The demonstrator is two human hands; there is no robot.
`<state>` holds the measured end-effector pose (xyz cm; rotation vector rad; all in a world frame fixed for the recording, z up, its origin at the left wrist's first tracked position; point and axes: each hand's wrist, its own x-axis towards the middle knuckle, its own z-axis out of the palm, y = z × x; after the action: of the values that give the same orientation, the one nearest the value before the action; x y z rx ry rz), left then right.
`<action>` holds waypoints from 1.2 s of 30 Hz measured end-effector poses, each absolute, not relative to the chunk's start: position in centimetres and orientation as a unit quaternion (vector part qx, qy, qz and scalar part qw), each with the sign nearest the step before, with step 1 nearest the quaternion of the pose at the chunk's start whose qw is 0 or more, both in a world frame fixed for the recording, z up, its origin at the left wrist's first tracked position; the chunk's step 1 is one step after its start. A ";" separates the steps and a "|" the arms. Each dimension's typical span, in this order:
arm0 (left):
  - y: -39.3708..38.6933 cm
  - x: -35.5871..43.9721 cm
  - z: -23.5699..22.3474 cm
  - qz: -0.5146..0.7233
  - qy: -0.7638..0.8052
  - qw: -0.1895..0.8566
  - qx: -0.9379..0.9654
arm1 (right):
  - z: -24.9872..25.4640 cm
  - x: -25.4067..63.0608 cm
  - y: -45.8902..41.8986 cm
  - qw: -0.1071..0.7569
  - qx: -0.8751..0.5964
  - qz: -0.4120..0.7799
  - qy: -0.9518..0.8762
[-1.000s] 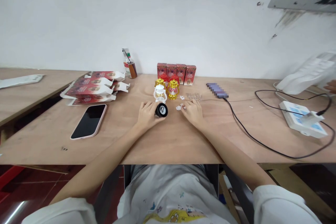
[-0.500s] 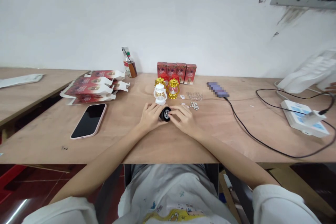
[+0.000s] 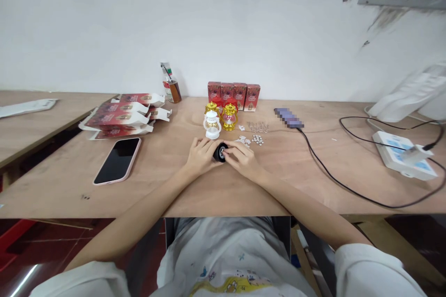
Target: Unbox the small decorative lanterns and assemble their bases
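One cup (image 3: 216, 153) is gripped by the left hand (image 3: 201, 155), mouth rightward, seemingly for access; it is touched by the right hand (image 3: 244, 159), any pinch unclear.

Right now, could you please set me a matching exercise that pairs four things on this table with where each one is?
1. black round part
2. white lantern
3. pink-cased phone
4. bottle

A. near the wall, left of the standing red boxes
B. just in front of a golden lantern
C. held in the left hand
D. lying flat, screen up

Pairs: 1-C, 2-B, 3-D, 4-A
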<state>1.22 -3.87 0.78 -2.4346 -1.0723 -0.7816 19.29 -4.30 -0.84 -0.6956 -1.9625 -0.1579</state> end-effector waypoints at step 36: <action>-3.8 1.3 0.6 -0.306 -0.359 0.225 -0.853 | -0.6 19.4 -4.3 0.520 -0.247 -0.075 -0.814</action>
<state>1.27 -3.85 0.59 -2.3518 -0.9916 -0.8430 19.37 -4.29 -0.56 -0.5913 -1.9516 -0.1806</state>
